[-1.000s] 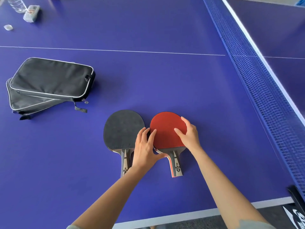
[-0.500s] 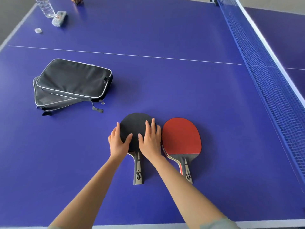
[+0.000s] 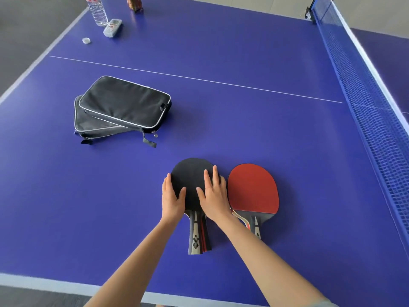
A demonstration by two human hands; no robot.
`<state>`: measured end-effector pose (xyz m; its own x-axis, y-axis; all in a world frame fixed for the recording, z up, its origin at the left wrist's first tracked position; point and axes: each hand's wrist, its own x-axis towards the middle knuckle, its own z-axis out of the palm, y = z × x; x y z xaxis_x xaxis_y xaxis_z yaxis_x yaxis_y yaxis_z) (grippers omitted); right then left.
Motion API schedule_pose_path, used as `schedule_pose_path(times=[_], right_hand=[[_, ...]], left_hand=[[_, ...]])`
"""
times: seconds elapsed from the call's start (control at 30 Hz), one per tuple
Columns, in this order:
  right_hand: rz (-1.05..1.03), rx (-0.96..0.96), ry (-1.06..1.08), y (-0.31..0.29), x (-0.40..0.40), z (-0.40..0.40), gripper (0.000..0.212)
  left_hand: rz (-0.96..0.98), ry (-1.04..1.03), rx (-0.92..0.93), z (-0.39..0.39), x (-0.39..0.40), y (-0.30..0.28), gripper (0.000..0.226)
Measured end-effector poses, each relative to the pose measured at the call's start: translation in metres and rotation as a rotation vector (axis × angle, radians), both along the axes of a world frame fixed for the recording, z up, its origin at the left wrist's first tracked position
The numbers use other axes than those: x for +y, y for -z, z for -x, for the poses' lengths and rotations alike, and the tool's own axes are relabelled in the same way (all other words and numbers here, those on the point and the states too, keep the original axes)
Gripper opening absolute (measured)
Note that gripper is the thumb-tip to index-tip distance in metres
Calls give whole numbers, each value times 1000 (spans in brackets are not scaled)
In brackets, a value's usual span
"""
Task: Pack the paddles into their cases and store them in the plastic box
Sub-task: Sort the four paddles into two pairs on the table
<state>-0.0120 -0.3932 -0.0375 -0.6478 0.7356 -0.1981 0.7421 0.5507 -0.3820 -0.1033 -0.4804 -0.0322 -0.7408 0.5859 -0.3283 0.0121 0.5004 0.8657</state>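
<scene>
A black-faced paddle [image 3: 190, 180] lies flat on the blue table, handle toward me, with a second handle showing beneath it. My left hand [image 3: 171, 201] touches its left edge, thumb on the rubber. My right hand [image 3: 213, 196] rests flat on its right side with straight fingers. A red-faced paddle [image 3: 252, 189] lies just to the right, untouched, another paddle's edge showing under it. Two black zip cases [image 3: 124, 107] lie stacked and closed at the left, the lower case [image 3: 87, 126] sticking out beneath. No plastic box is in view.
The net [image 3: 365, 96] runs along the right side. At the far left corner stand a water bottle [image 3: 97, 12], a small white device [image 3: 112, 27], a bottle cap [image 3: 86, 40] and a brown object [image 3: 134, 3]. The table's front edge [image 3: 44, 282] is near me.
Both hands left the red paddle and moved left onto the black paddle. The view has tilted up and shows more of the table's far side.
</scene>
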Motion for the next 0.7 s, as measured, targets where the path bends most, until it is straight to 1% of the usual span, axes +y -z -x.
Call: schedule_pose_path(times=[0.17, 0.27, 0.37, 0.43, 0.5, 0.6, 0.7], right_hand=[[32, 28, -44, -4, 11, -1, 57], [-16, -13, -53, -8, 11, 2, 61], [-9, -64, -49, -11, 6, 7, 63], [8, -47, -24, -12, 3, 10, 63], [15, 17, 7, -13, 1, 14, 61], [22, 183, 25, -20, -1, 30, 53], [127, 342, 49, -30, -1, 67, 48]], left_hand=[[-17, -14, -3, -13, -2, -1, 68], [2, 1, -1, -16, -3, 2, 72], [46, 34, 44, -13, -6, 2, 73], [62, 45, 62, -5, -7, -1, 71], [60, 42, 79, 5, -8, -5, 68], [56, 38, 147, 34, -13, -11, 62], [58, 58, 237, 79, -21, -14, 56]])
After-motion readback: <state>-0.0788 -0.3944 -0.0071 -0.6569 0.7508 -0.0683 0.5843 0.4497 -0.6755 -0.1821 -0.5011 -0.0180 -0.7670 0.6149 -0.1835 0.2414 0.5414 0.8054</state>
